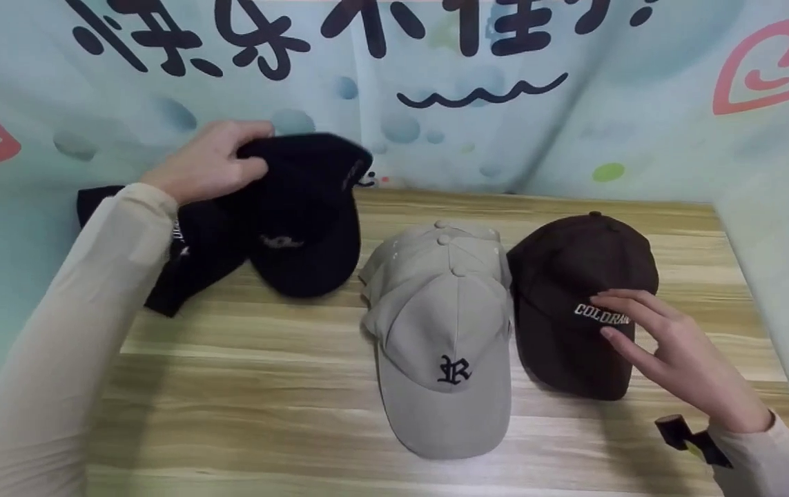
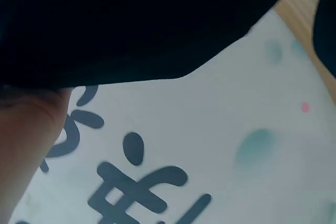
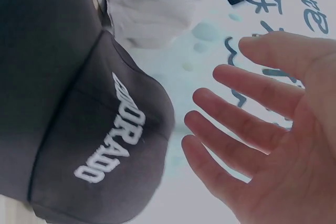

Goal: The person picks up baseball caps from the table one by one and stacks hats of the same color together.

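Observation:
My left hand pinches the upper edge of a black baseball cap between thumb and fingers, at the back left of the table. The cap has a small pale emblem above its brim, which points down toward me. In the left wrist view its dark cloth fills the upper part. My right hand is over the front of a dark brown cap with white "COLORADO" lettering. Its fingers are spread and hold nothing; in the right wrist view the palm shows beside that cap.
Between the two dark caps, several light grey caps lie nested in a row, the front one bearing a black letter R. More black caps with white lettering lie under my left forearm. A printed cloth backdrop rises behind the wooden table.

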The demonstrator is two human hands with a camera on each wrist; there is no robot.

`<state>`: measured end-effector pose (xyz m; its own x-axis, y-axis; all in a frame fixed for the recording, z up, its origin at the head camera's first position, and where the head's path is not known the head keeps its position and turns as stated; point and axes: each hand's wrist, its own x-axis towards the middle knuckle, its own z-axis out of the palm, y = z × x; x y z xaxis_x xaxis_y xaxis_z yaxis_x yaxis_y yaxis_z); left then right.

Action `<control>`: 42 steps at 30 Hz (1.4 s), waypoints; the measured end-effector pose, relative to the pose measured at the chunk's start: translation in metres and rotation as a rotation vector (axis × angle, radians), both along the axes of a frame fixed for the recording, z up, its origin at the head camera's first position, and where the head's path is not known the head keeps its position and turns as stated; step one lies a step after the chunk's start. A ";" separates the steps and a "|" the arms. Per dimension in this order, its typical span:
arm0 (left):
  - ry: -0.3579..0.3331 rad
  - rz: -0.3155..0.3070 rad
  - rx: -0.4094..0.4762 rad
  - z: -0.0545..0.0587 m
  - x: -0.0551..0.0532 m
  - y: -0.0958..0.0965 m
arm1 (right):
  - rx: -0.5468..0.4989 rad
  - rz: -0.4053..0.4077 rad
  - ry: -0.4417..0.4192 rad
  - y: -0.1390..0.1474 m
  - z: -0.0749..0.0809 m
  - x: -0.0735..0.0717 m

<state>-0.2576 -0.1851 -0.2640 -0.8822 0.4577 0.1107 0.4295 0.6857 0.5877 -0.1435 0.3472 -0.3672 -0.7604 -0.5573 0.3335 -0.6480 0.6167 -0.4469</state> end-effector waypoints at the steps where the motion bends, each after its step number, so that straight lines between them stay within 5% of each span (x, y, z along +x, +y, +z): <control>1: -0.021 -0.013 0.022 -0.001 0.004 -0.003 | -0.005 -0.006 0.014 0.002 0.001 0.001; 10: -0.233 -0.144 0.137 -0.017 0.035 -0.017 | -0.002 -0.046 0.034 0.016 0.001 0.006; 16: -0.370 -0.020 0.130 -0.033 0.036 -0.019 | 0.002 -0.085 0.005 0.023 0.003 0.011; 19: -0.338 0.022 0.038 -0.044 0.034 -0.021 | 0.012 -0.089 0.005 0.023 0.002 0.011; 23: -0.273 0.005 -0.183 -0.061 0.029 -0.022 | 0.006 -0.093 -0.028 0.023 0.000 0.011; 30: -0.324 -0.029 -0.340 -0.080 0.021 -0.019 | 0.013 -0.082 -0.057 0.020 -0.004 0.011; 38: -0.304 -0.035 -0.338 -0.076 0.024 -0.026 | 0.064 -0.076 -0.061 0.021 -0.011 0.011; 42: -0.273 0.026 -0.368 -0.067 0.029 -0.041 | 0.046 -0.066 -0.043 0.023 -0.017 0.014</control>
<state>-0.2289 -0.2259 -0.3313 -0.8684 0.4001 -0.2928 0.2725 0.8785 0.3923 -0.1291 0.3698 -0.3842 -0.8088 -0.5196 0.2753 -0.5864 0.6779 -0.4433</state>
